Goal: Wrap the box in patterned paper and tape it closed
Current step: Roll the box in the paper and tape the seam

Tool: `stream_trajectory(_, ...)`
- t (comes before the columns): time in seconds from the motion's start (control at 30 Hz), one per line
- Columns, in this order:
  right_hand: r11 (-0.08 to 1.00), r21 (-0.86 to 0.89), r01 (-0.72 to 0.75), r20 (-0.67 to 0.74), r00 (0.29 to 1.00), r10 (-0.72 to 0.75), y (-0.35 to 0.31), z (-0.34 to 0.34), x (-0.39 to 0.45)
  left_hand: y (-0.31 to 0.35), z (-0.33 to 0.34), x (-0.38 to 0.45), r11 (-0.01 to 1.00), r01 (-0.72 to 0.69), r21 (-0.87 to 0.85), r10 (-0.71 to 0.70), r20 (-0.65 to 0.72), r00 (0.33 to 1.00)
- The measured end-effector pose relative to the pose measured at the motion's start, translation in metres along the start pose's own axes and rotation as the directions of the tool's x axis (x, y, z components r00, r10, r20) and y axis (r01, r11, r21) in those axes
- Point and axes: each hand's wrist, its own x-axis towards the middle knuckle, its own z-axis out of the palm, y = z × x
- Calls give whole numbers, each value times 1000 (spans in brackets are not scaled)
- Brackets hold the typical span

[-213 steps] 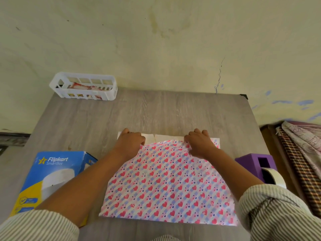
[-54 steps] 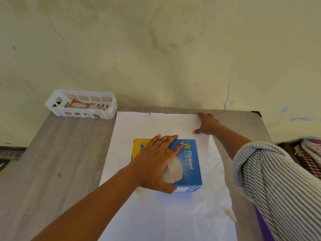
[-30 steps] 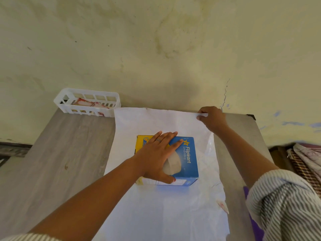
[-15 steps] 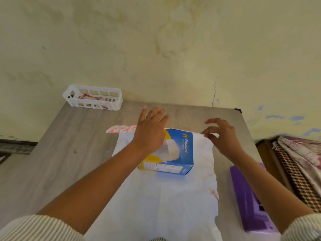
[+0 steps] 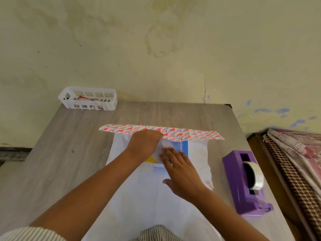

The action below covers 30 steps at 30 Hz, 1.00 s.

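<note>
Left hand: my left hand (image 5: pixel 145 145) lies on the box top, its fingertips tucked under the folded paper edge; I cannot tell whether they grip it.
Right hand: my right hand (image 5: pixel 180 173) has straight, spread fingers resting on the near part of the box.
Box: I see the blue box (image 5: pixel 180 147) mid-table on the sheet, partly covered.
Paper: the patterned paper (image 5: pixel 175 202) lies white side up, with its far edge (image 5: pixel 182 133) folded over the box, hearts showing.
Tape dispenser: purple tape dispenser (image 5: pixel 246 183) is to the right, beside the sheet.
Basket: white basket (image 5: pixel 87 98) is at the table's (image 5: pixel 57 153) far left corner.
</note>
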Motion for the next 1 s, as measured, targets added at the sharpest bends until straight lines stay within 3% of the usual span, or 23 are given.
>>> stream_trajectory(0.13, 999, -1, -50, 152, 987, 50, 10, -10, 22, 5, -14, -3, 999, -32, 11, 33, -76, 997)
stream_trajectory(0.37, 998, -48, -49, 315, 947, 62, 30, -31, 58, 5, -38, 6, 999, 44, 27, -44, -16, 999)
stream_trajectory(0.5, 999, -18, -50, 316, 947, 53, 33, -35, 64, 0, -40, 8, 999, 49, 16, -49, -25, 998)
stream_trajectory(0.73, 982, 183, 35, 256, 963, -82, 35, -50, 38, -8, -45, 12, 992, 85, -92, -90, -44, 995)
stream_trajectory(0.9, 962, 270, -39, 270, 962, -37, 37, -35, 22, -5, -44, 12, 993, 87, -86, -91, -43, 995)
stream_trajectory(1.0, 971, 232, -51, 264, 964, -13, 29, -37, 13, -1, -45, 6, 992, 80, -97, -84, -43, 996)
